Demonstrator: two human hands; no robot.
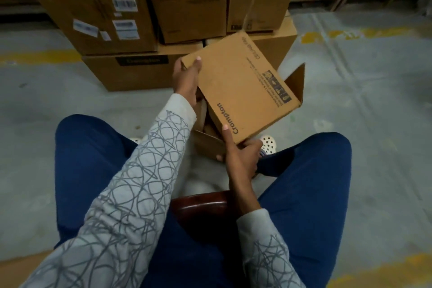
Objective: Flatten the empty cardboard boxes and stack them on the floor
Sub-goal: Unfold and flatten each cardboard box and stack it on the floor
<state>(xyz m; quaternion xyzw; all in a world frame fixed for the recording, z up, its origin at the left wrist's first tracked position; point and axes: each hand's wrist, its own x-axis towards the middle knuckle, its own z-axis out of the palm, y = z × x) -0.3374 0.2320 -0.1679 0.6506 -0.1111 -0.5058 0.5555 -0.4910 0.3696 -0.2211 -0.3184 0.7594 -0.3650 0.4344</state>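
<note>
I hold a small brown cardboard box [243,84] printed "Crompton" in the air above my knees, tilted, with an end flap open at its right. My left hand [187,79] grips its far left corner, thumb on the top face and fingers underneath. My right hand [240,156] grips the near corner, thumb lying along the printed edge. Loose flaps hang under the box between my hands. The inside of the box is hidden.
A pile of larger cardboard boxes [187,7] stands on the grey floor just beyond, some with open tops, resting on flat long boxes [131,72]. I sit on a dark red seat [201,203], knees apart. Cardboard [14,271] lies at the lower left.
</note>
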